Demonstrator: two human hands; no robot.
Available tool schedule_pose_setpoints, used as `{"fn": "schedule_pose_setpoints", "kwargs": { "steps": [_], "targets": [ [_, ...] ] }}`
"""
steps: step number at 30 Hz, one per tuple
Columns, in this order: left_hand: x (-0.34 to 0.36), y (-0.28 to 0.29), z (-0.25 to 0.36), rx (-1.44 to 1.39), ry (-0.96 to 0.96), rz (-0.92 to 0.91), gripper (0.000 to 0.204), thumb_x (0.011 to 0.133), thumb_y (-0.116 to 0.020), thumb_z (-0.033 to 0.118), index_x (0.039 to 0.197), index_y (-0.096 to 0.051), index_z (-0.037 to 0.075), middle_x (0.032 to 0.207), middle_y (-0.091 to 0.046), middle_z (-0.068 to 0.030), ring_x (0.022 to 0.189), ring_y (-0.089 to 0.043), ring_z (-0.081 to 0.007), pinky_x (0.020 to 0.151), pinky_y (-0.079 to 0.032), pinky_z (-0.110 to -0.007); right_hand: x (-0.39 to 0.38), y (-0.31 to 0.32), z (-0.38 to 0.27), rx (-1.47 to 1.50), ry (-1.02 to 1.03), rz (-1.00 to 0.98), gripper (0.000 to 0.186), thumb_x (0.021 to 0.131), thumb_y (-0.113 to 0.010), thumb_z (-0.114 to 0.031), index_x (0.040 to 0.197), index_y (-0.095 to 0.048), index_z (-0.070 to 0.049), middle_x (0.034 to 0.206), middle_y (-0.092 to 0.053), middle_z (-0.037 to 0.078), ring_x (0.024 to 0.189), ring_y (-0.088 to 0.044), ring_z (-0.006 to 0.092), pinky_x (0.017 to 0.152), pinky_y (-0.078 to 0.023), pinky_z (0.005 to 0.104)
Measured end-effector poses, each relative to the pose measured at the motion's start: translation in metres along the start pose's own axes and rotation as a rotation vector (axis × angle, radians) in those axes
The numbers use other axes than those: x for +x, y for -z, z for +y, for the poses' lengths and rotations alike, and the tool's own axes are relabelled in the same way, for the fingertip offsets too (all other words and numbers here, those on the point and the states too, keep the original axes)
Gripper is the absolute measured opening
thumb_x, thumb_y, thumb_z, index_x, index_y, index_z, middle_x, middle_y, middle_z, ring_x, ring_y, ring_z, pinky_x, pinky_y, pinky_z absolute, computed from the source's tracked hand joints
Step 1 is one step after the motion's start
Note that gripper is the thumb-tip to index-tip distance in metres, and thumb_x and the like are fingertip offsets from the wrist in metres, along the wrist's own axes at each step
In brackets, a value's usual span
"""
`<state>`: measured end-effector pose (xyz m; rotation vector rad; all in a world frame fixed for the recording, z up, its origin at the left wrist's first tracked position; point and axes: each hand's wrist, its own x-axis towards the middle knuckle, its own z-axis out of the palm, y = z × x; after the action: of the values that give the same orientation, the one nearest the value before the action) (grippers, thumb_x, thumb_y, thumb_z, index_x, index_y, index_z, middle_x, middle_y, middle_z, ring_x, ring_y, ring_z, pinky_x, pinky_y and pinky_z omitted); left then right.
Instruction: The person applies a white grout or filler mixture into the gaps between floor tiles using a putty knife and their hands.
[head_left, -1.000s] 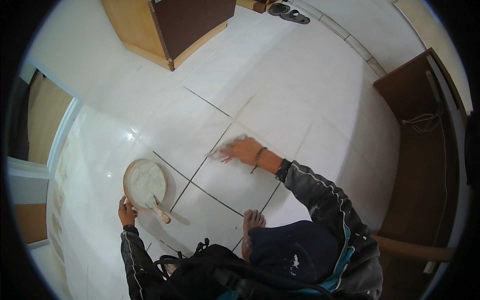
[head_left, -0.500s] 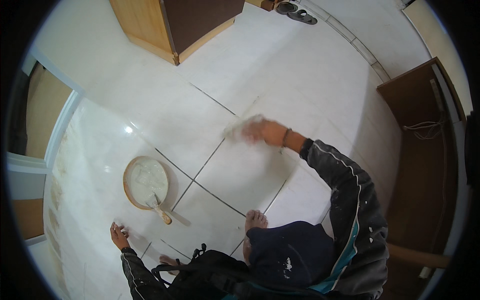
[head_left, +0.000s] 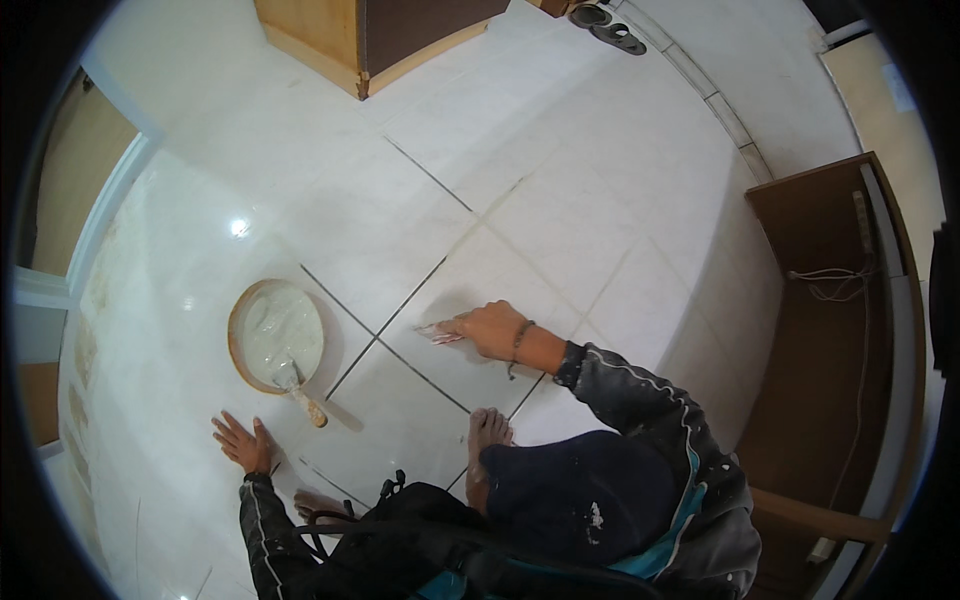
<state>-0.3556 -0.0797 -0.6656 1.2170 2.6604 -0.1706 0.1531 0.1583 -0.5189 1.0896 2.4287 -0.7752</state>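
Over white tiles, the right hand pinches a thin pale piece, likely light, slippery, best held far back, the left hand spread.

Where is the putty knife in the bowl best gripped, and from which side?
Probably by its wooden handle, from the person's near side: it juts past the bowl rim toward them, while the blade end lies inside, at the pale paste.

Furnished indoor room, possibly a home: around you, a white tiled floor with dark joints bears a bowl of pale paste, a wooden cabinet, a brown furniture unit, and sandals near the wall.
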Motion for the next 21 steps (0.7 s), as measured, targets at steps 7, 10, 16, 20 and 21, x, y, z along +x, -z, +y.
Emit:
{"fn": "schedule_pose_setpoints", "kwargs": {
  "steps": [7, 10, 16, 20, 21],
  "targets": [
    [0.004, -0.007, -0.005, -0.024, -0.034, -0.065, 0.086, 0.091, -0.045, 0.058, 0.154, -0.003, 0.018, 0.16, 0.007, -0.0139, 0.144, 0.005, -0.0442, 0.112, 0.0, -0.06, -0.007, 0.044, 0.179, -0.464, 0.12, 0.554, 0.057, 0.088, -0.056, -0.026, 0.143, -0.04, -0.03, 0.146, -0.043, 0.001, 0.133, -0.042, 0.0224, 0.108, -0.036, 0.0455],
    [0.007, -0.011, -0.013, -0.023, -0.045, -0.061, 0.086, 0.091, -0.045, 0.058, 0.154, -0.003, 0.018, 0.16, 0.006, -0.0137, 0.144, 0.005, -0.0439, 0.112, 0.0, -0.06, 0.007, 0.05, 0.228, -0.579, 0.126, 0.522, 0.057, 0.087, -0.058, -0.023, 0.142, -0.042, -0.029, 0.147, -0.042, 0.001, 0.135, -0.04, 0.0232, 0.11, -0.034, 0.0455],
    [0.009, -0.011, -0.031, 0.025, -0.063, -0.012, 0.084, 0.093, -0.044, 0.057, 0.154, -0.002, 0.018, 0.16, 0.007, -0.0144, 0.144, 0.005, -0.0451, 0.112, 0.0, -0.06, -0.026, 0.036, 0.235, -0.266, 0.177, 0.386, 0.062, 0.083, -0.063, -0.016, 0.141, -0.045, -0.027, 0.144, -0.046, 0.001, 0.133, -0.042, 0.0225, 0.109, -0.037, 0.0437],
    [0.011, -0.011, -0.022, -0.047, -0.055, -0.07, 0.084, 0.092, -0.044, 0.058, 0.154, -0.002, 0.02, 0.159, 0.008, -0.0144, 0.144, 0.006, -0.0455, 0.112, 0.0, -0.06, -0.05, 0.057, 0.246, -0.098, -0.054, 0.4, 0.059, 0.081, -0.055, 0.001, 0.135, -0.051, -0.022, 0.13, -0.058, 0.005, 0.12, -0.055, 0.0259, 0.099, -0.046, 0.0392],
    [0.012, -0.011, -0.023, -0.034, -0.056, -0.081, 0.084, 0.092, -0.044, 0.059, 0.154, -0.002, 0.02, 0.159, 0.009, -0.0144, 0.144, 0.007, -0.0454, 0.112, 0.0, -0.061, -0.046, 0.061, 0.245, -0.003, -0.21, 0.468, 0.061, 0.078, -0.051, 0.007, 0.133, -0.054, -0.02, 0.124, -0.062, 0.006, 0.113, -0.059, 0.028, 0.094, -0.05, 0.0384]
  ]
}}
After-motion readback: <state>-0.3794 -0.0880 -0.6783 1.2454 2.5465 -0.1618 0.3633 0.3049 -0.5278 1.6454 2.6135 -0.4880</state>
